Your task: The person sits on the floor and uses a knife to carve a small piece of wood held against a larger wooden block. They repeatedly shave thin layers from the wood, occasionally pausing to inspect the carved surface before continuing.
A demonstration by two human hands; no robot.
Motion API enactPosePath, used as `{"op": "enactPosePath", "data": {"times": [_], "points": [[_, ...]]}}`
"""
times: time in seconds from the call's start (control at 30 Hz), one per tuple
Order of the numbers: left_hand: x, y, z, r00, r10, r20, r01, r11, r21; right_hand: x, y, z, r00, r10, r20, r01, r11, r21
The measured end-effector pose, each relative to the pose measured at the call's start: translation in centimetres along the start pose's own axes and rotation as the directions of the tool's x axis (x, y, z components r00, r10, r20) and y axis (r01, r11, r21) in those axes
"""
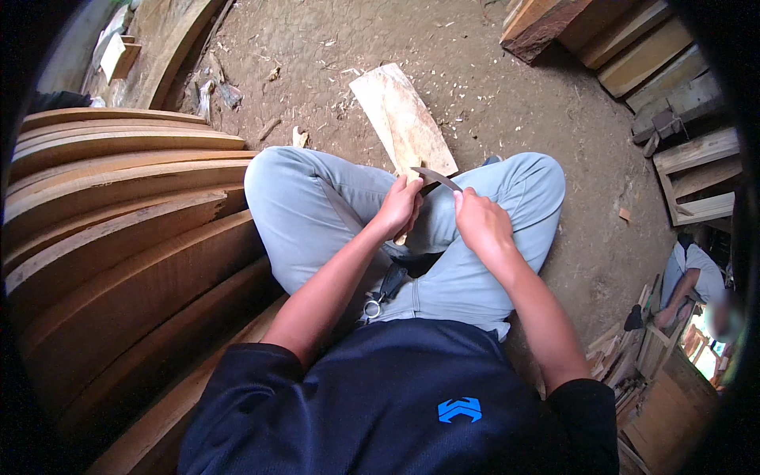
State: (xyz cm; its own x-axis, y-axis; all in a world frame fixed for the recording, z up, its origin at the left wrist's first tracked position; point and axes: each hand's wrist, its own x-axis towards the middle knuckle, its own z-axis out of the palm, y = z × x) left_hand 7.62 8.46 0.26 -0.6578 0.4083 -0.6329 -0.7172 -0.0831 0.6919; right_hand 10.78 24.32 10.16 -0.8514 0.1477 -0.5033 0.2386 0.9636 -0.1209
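Observation:
Between my knees, my left hand (400, 207) is closed round a short, pale piece of wood (407, 168). Its upper end sticks out above my fist and its lower end shows below. My right hand (481, 222) grips a knife, its handle hidden in my fingers. The dark, slightly curved knife blade (437, 178) points left, its tip at the upper part of the wood. Just beyond my hands, a flat, light-coloured board (402, 119) lies on the ground, its near end close to my legs.
Long stacked planks (127, 229) run along my left side. Wood chips litter the dirt floor (309, 87). Timber beams (633, 55) and a wooden frame (701, 174) stand at the right. Another person (689, 273) sits at the far right beside scrap wood (625, 356).

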Motion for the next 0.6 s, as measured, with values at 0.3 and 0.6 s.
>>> {"op": "enactPosePath", "data": {"times": [0.3,0.6], "points": [[0.9,-0.3,0.3,0.999,-0.033,-0.034,0.033,0.999,0.006,0.6,-0.9,0.7,0.999,-0.001,-0.036,-0.002,0.996,-0.084],[0.9,0.2,0.0,0.994,-0.103,-0.030,0.104,0.995,0.014,0.3,-2.3,0.9,0.998,0.063,-0.014,-0.064,0.991,-0.114]]}}
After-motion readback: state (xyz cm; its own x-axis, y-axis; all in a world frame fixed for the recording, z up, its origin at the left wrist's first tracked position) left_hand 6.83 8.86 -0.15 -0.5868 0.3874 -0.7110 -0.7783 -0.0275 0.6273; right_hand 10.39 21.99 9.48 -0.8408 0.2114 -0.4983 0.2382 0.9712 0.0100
